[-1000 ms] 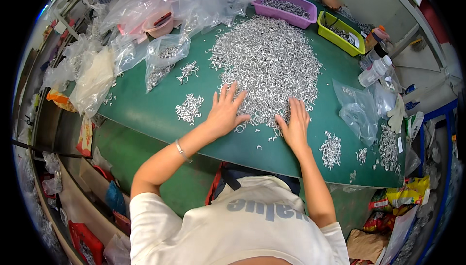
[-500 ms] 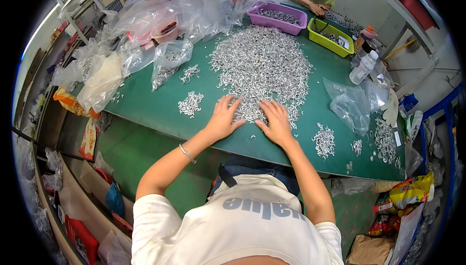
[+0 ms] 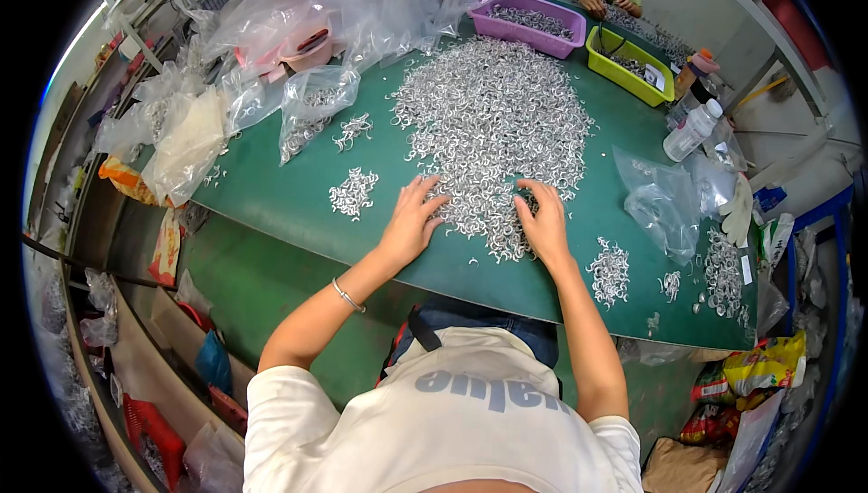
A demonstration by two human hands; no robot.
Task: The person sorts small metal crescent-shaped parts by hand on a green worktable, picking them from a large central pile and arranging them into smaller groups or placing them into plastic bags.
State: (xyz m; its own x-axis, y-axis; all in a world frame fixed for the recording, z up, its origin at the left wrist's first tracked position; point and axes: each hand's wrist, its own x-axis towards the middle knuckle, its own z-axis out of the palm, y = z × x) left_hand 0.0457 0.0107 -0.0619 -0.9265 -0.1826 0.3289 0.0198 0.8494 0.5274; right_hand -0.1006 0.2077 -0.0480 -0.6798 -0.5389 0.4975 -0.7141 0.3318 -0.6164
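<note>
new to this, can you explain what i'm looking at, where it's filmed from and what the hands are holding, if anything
There's no machine here: the left hand and right hand are bare human hands. A wide fisheye camera worn on the head looks down at them, so straight edges look bent. The hands flank the near end of a big pile of small silvery curved pieces on a green table. Around it are smaller heaps, clear plastic bags and a purple tub. Neither hand clearly grips anything.

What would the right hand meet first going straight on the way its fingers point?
The large pile of curved silvery pieces; the right hand looks to be at its near edge, though contact is hard to judge.
</note>
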